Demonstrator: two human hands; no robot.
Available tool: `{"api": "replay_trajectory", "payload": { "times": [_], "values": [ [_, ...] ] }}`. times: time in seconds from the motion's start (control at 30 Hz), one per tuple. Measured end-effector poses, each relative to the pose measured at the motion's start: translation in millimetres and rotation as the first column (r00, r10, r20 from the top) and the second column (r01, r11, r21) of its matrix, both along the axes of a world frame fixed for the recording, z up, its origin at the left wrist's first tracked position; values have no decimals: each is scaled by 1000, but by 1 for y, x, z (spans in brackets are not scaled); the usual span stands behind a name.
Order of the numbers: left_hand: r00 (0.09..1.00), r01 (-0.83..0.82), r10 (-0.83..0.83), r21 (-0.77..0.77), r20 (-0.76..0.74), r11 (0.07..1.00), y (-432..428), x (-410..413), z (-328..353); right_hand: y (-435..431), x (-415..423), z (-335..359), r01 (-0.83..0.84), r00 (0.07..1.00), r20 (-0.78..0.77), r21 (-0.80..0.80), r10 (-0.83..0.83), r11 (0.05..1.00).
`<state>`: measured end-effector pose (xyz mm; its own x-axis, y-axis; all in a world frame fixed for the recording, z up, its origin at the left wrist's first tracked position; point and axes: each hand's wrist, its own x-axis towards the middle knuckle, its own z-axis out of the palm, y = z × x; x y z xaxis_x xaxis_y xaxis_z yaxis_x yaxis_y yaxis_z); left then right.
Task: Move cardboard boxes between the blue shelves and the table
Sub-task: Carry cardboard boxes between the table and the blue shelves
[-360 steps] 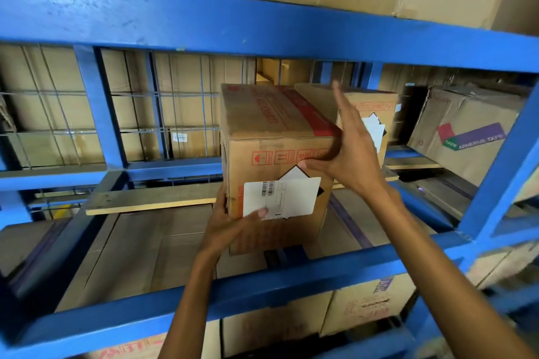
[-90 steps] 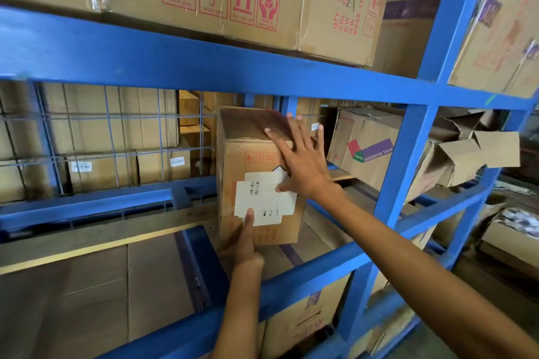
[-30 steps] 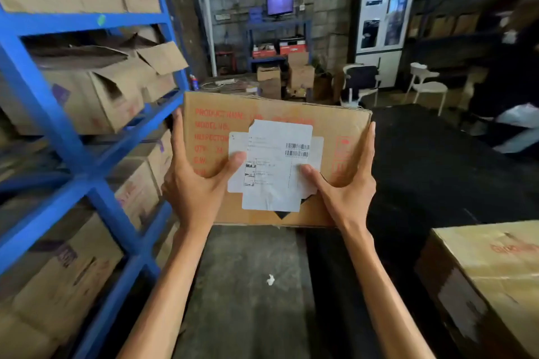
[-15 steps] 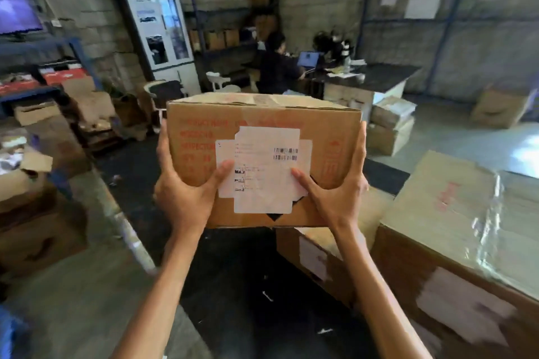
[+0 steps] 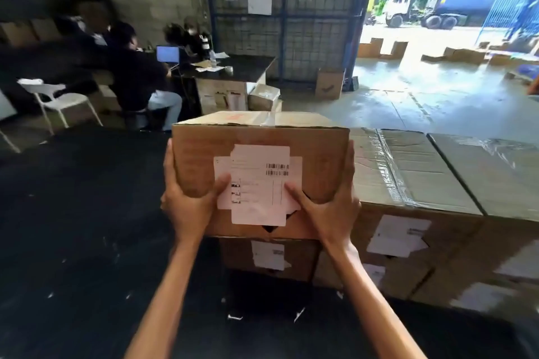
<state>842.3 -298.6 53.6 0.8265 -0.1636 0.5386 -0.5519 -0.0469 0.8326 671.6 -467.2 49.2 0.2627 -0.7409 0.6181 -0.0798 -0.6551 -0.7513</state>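
One cardboard box, held up in front of the body between both hands, near face toward the camera, top flaps taped shut.

Left hand: clamped on the box's lower left corner, fingers wrapped round the left side, thumb laid on the near face.

Right hand: mirror grip on the lower right corner, fingers up the right side, thumb on the near face. Both thumbs touch the white label. It carries two barcodes and looks like two sheets layered.

Directly under the held box there is one smaller box with one label. Can't tell if the two are touching or just apart.

Right of it: at least two large film-wrapped boxes side by side, tops below the held box's top. Lower ones are too blurred to count.

Background: one dark tabletop with one laptop, seated people (blurred), one white chair, and one truck outside the open doorway.
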Motion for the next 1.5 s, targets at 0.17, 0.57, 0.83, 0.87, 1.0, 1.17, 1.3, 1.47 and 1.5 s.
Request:
{"api": "replay_trajectory", "payload": {
  "times": [0.17,0.57,0.83,0.87,1.0,1.17,1.3,1.47,1.5],
  "values": [
    [994,70,-69,8,-89,998,-9,14,-22,8,1,-9,71,996,-57,7,-70,997],
    [973,158,-151,29,-173,987,-22,33,-64,-2,10,-59,238,939,-241,-58,-245,969],
    [950,221,-191,98,-248,970,-33,43,-92,-15,13,-88,270,864,-375,-220,-336,938],
    [944,237,-201,110,-263,965,-36,46,-95,-17,14,-91,290,839,-400,-244,-369,925],
    [912,297,-246,113,-328,948,-46,51,-104,-19,18,-103,339,710,-513,-353,-483,872],
    [886,329,-262,120,-382,937,-54,57,-113,-30,17,-112,351,598,-557,-464,-576,813],
    [878,349,-263,158,-400,924,-59,62,-123,-33,15,-117,339,543,-571,-521,-616,783],
    [855,371,-262,173,-448,913,-59,65,-141,-34,10,-117,314,557,-567,-533,-607,785],
    [851,375,-262,176,-455,910,-58,65,-143,-34,8,-117,311,559,-565,-536,-607,785]
  ]
}}
